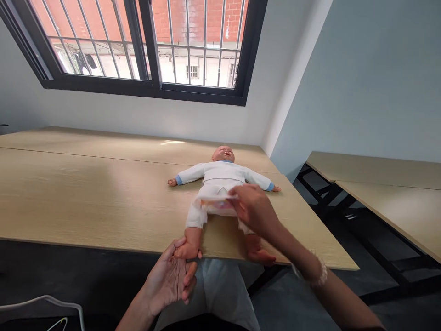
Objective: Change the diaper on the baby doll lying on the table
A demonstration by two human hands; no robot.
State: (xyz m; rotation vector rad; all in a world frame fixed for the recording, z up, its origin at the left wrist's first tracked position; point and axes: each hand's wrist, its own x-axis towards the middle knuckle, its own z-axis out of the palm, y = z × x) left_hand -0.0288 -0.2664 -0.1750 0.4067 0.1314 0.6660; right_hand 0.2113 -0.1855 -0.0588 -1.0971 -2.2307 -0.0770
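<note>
Wooden table (86,197), supine doll (223,172), right hand (255,209) holding blurred white item (218,205)

Bald, pink-skinned baby doll (223,176): face up on the pale wood-grain table (69,197), arms wide, legs parted, bare feet at the edge
Doll's outfit: white long-sleeved top (213,171) with blue cuffs, white bottoms (195,217)
Thin white piece with orange-pink patches (218,203): blurred, across its thighs

Classroom or training room in here, looks like: pale wood-topped tables (86,197), black metal legs (401,279), dark-framed barred window (155,50).
</note>
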